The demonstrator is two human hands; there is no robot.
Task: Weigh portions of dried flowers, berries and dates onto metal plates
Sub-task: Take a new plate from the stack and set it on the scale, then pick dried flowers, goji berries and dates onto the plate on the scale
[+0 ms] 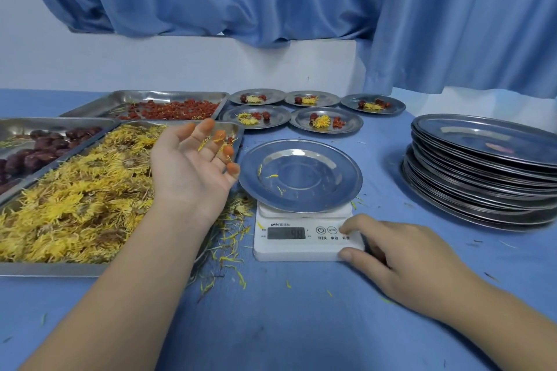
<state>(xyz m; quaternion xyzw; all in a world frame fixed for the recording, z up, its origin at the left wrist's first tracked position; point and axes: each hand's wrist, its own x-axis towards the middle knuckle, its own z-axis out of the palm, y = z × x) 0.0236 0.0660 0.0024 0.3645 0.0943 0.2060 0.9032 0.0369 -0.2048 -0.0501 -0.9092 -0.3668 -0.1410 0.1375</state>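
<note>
Left fingers (221,137): spread wide and palm-up, holding nothing, just a couple of stray petals stuck to them. The tips are stained orange.
Left hand (193,165): hovers over the near-right end of the flower tray (60,269), just beside the scale.
Right fingers (346,229): the index tip presses on the scale's button row and the thumb rests at its front right corner. Nothing is gripped.
Right hand (404,253): low over the counter (301,316), right of the scale.
Scale (289,247): mid-counter, display lit, digits too blurry for me to trust.
Plate on scale (331,183): basically bare, only a few loose petals. My guess is it's being zeroed before the first portion goes on.
Dried flowers (75,199): heaped in the tray along the left edge, with plenty spilled on the counter. They look feather-light, brittle and sheddy, so I'd take a loose pinch from above and not squeeze.
Dates (39,150): dark and wrinkly, in the tray (54,121) at the left edge. Probably firm, so pick one at a time.
Berries (180,107): small and red, in the tray (156,95) toward the far-left corner. Likely a bit tacky, so pinch a few.
Filled plates (352,126): five near the far edge, each holding flowers, berries and dates.
Spare plates (482,165): a tall stack by the right edge. Thin, slick metal, so I'd lift one by the rim.
</note>
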